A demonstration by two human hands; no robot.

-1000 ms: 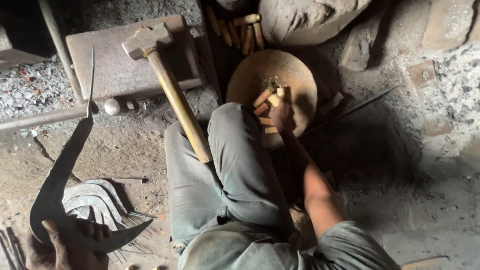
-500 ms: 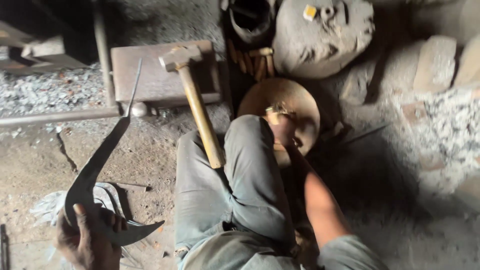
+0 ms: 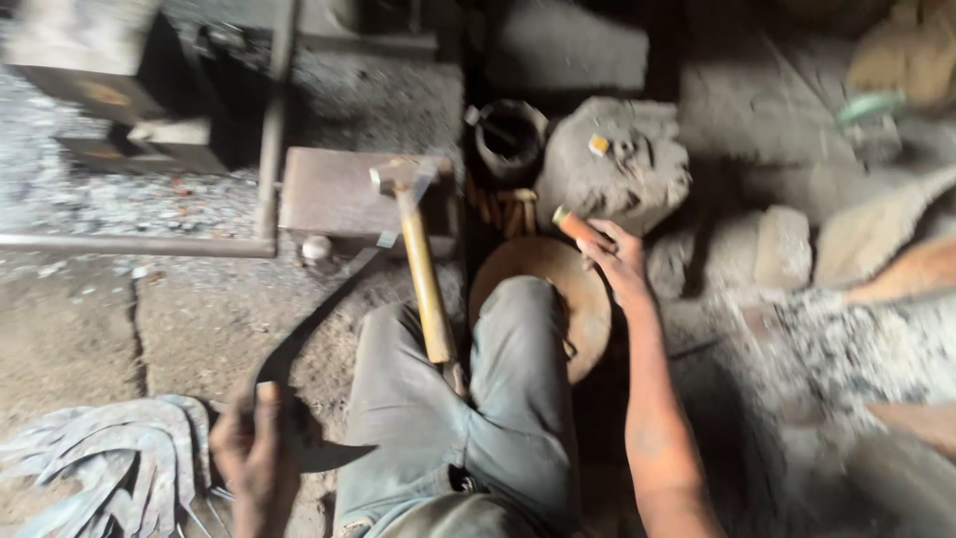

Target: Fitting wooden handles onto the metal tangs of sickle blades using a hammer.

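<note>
So the left hand [image 3: 249, 453] is wrapped around the wide end of a curved sickle blade [image 3: 309, 349], grip pressed tight on it, down by the person's left knee. The blade sweeps up and its thin point ends near the metal block [image 3: 334, 189] on the dirt floor [image 3: 189, 319]. Just left of that hand lies a pile of similar blades [image 3: 110, 453]. The right hand [image 3: 615, 261] is up past the knee, fingers pinching a small wooden handle [image 3: 573, 225] just above the round wooden bowl [image 3: 588, 289]. A hammer [image 3: 418, 254] leans with its head on the block and its shaft resting on the leg. More wooden handles [image 3: 503, 207] sit beside a dark pot [image 3: 510, 134] and a lumpy stone [image 3: 622, 164].
</note>
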